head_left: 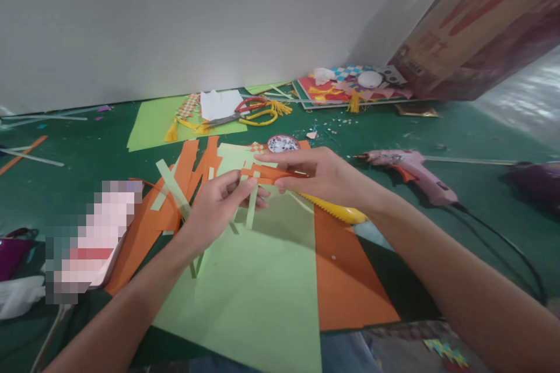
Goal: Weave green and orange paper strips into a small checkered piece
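My left hand pinches thin light green paper strips that hang down between both hands. My right hand is closed on a bundle of orange paper strips, which cross the green ones. Both hands hover just above a light green sheet and an orange sheet lying on the green table. Loose orange and green strips lie to the left of my left hand. A yellow-handled tool lies under my right wrist.
A pink glue gun with a black cable lies to the right. A small dish of googly eyes sits behind my hands. Scissors, yellow tassels, finished woven pieces and a cardboard box stand at the back. A blurred-out object lies at the left.
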`<state>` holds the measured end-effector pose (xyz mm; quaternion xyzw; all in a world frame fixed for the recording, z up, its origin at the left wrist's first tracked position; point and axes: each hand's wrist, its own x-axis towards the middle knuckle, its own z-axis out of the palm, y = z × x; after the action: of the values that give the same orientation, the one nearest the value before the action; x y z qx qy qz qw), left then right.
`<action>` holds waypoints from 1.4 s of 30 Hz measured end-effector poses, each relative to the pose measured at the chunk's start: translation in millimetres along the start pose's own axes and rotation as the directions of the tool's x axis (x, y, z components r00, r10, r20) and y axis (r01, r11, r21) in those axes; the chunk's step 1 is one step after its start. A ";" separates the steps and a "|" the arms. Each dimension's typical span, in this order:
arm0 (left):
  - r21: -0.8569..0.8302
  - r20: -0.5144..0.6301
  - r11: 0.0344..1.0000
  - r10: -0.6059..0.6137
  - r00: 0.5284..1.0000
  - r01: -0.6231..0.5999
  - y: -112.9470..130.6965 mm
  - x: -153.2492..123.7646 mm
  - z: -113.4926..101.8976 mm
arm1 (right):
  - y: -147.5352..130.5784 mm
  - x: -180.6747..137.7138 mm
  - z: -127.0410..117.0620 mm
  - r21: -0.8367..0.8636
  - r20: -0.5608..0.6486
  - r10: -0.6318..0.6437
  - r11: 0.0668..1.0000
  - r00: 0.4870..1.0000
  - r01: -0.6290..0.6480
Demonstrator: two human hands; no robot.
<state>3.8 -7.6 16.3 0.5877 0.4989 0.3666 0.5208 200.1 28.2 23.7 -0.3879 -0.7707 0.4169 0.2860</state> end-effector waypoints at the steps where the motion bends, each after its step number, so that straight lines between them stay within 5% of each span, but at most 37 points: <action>1: 0.002 0.001 1.000 -0.003 1.000 0.003 0.7 -0.2 0.2 | -0.9 0.0 0.3 0.008 0.005 0.004 1.000 1.000 -0.004; 19: -0.191 0.049 0.981 -0.032 0.998 0.040 -7.3 1.0 -1.1 | 0.6 0.0 4.1 -0.092 0.006 -0.073 0.993 0.997 0.073; 30: -0.014 0.053 0.998 0.054 0.997 -0.053 -4.9 0.6 -1.2 | -3.1 -0.2 12.2 -0.110 -0.039 -0.028 0.994 0.999 0.023; 42: 0.033 0.033 0.999 -0.018 0.999 0.017 -5.7 -0.3 -1.8 | -2.1 -0.1 8.8 -0.180 -0.074 -0.036 0.983 0.997 0.023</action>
<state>0.9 -7.7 11.1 0.5978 0.5012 0.3439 0.5226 192.7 23.6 21.3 -0.4162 -0.7992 0.3264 0.2854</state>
